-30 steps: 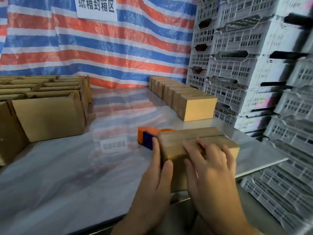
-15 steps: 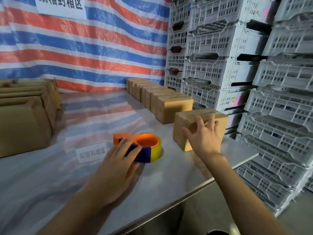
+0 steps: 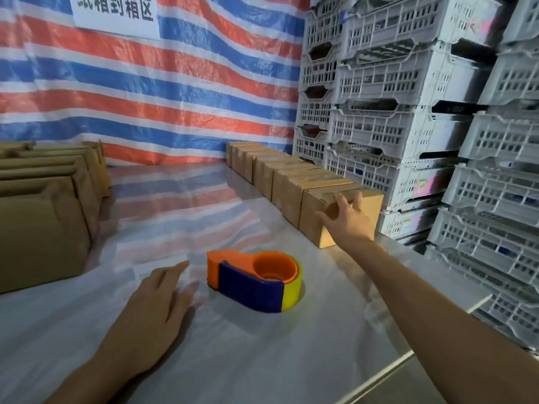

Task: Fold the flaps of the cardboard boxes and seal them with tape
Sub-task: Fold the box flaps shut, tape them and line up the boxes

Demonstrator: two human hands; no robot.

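Sealed box (image 3: 309,220) is now sitting at the row's (image 3: 280,182) near end by the worktop's (image 3: 262,345) right edge; we are touching it, right hand (image 3: 348,221) spread. Left hand (image 3: 159,304) is now off the tape dispenser (image 3: 256,279), lying flat, empty; next box likely.

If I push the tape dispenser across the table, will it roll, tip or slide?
Probably slide: the tape dispenser lies flat on its broad side, so rolling or tipping seems unlikely. The glossy table looks smooth, so it may glide easily.
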